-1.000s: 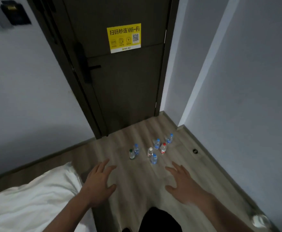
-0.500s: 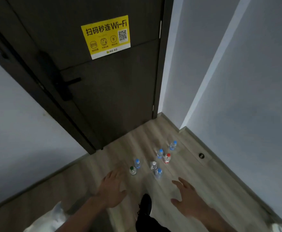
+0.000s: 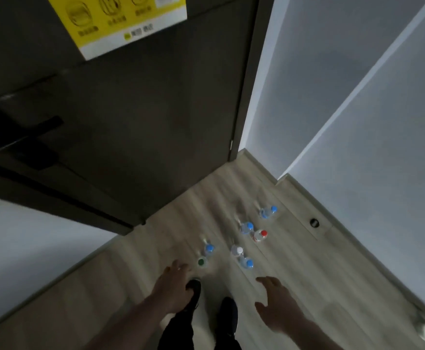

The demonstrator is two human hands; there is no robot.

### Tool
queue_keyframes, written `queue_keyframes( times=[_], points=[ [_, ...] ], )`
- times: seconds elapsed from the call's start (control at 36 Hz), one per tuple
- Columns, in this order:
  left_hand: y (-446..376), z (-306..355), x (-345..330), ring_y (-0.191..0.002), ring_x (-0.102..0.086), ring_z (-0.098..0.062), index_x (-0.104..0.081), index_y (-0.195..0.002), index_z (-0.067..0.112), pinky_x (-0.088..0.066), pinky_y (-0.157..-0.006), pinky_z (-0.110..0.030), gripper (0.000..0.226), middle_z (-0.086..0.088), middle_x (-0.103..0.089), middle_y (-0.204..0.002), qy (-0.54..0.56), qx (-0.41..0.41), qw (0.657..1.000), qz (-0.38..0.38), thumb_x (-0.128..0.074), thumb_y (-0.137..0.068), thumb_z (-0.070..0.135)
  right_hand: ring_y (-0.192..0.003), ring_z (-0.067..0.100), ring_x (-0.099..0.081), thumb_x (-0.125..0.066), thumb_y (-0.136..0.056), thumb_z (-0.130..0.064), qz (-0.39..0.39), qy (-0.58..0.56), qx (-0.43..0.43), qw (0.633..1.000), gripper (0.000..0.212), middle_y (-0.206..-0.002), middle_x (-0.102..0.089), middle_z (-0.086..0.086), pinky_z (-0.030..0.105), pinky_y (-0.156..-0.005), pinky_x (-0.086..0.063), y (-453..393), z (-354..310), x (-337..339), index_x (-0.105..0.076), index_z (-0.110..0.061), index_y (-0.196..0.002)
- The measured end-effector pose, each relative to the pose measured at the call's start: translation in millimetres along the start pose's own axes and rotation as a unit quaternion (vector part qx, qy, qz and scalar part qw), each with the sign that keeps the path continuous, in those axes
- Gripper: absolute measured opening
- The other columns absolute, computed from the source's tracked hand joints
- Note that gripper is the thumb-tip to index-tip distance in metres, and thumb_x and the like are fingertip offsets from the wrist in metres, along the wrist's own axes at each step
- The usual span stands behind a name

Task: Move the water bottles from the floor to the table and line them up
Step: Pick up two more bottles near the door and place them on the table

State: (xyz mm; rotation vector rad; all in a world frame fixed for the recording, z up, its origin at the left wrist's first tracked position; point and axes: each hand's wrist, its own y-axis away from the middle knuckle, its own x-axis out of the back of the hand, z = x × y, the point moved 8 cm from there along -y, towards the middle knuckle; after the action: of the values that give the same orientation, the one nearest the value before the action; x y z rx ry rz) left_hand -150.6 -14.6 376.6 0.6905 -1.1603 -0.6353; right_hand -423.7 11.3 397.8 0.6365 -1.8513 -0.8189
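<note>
Bottles (image 3: 246, 228), all seven, stand on the floor (image 3: 135, 281) near the door corner; none moved. Both hands, left (image 3: 172, 286) and right (image 3: 277, 305), reach with fingers spread, empty.

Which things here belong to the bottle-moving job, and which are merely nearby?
Job: green-capped bottle, four blue-capped bottles, white-capped bottle, red-capped bottle, left hand, right hand.
Nearby: door, yellow sticker, floor stopper.
</note>
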Motion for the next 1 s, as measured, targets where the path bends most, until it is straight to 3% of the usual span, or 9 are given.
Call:
queue_keyframes(
  times=[0.17,0.33,0.53,0.64,0.83,1.0],
  points=[
    [-112.3,-26.0,-46.5,-0.125,-0.047,-0.027,-0.039,-0.141,0.022,-0.045,-0.100,-0.038,0.050,-0.003,-0.034,-0.143,-0.027,-0.017,0.998,-0.049,-0.053,-0.094,0.034,-0.132,0.016,-0.048,-0.059,-0.092,-0.032,-0.025,-0.018,-0.036,0.999,0.064,-0.153,-0.031,-0.006,0.025,-0.107,-0.040,-93.0,15.8,-47.4,-0.032,-0.031,-0.151],
    [-223.4,-43.6,-113.0,-0.124,-0.048,-0.025,-0.038,-0.144,0.024,-0.044,-0.101,-0.037,0.052,-0.001,-0.035,-0.143,-0.053,-0.037,0.996,-0.056,-0.052,-0.095,0.031,-0.130,0.025,-0.050,-0.057,-0.093,-0.028,-0.025,-0.015,-0.053,0.998,0.064,-0.151,-0.035,0.003,0.030,-0.105,-0.041,-212.6,24.7,-99.0,-0.033,-0.025,-0.152],
    [-314.7,-69.3,-186.1,-0.116,-0.051,-0.025,-0.033,-0.148,0.035,-0.048,-0.098,-0.038,0.060,0.001,-0.037,-0.139,-0.042,-0.057,0.997,-0.037,-0.054,-0.092,0.027,-0.134,0.023,-0.046,-0.054,-0.095,-0.022,-0.011,-0.025,-0.007,1.000,0.067,-0.156,-0.030,-0.001,0.035,-0.104,-0.044,-334.8,4.9,-168.4,-0.026,-0.029,-0.155],
    [-346.7,-86.8,-218.6,-0.116,-0.051,-0.023,-0.025,-0.153,0.038,-0.046,-0.097,-0.036,0.065,0.000,-0.039,-0.136,-0.047,-0.071,0.996,-0.026,-0.054,-0.095,0.033,-0.126,0.030,-0.050,-0.056,-0.093,-0.016,-0.008,-0.008,0.023,1.000,0.070,-0.150,-0.031,0.002,0.041,-0.098,-0.047,-391.9,-14.6,-201.4,-0.023,-0.031,-0.154],
    [-376.4,-106.8,-254.0,-0.116,-0.053,-0.024,-0.021,-0.153,0.041,-0.046,-0.094,-0.036,0.064,-0.002,-0.042,-0.135,-0.062,-0.106,0.992,-0.042,-0.052,-0.097,0.042,-0.111,0.035,-0.058,-0.063,-0.089,-0.014,-0.019,0.021,0.060,0.998,0.055,-0.146,-0.032,0.002,0.043,-0.092,-0.049,-460.7,-36.7,-241.1,-0.048,-0.027,-0.140],
    [-401.0,-100.2,-255.7,-0.113,-0.057,-0.024,-0.038,-0.137,0.038,-0.045,-0.091,-0.034,0.041,0.000,-0.047,-0.134,-0.052,-0.117,0.991,-0.036,-0.052,-0.098,0.041,-0.092,0.034,-0.066,-0.064,-0.088,-0.001,0.047,-0.013,0.016,0.999,0.029,-0.119,-0.043,0.004,0.044,-0.081,-0.056,-482.3,-16.2,-244.4,-0.063,-0.017,-0.112]
  ],
)
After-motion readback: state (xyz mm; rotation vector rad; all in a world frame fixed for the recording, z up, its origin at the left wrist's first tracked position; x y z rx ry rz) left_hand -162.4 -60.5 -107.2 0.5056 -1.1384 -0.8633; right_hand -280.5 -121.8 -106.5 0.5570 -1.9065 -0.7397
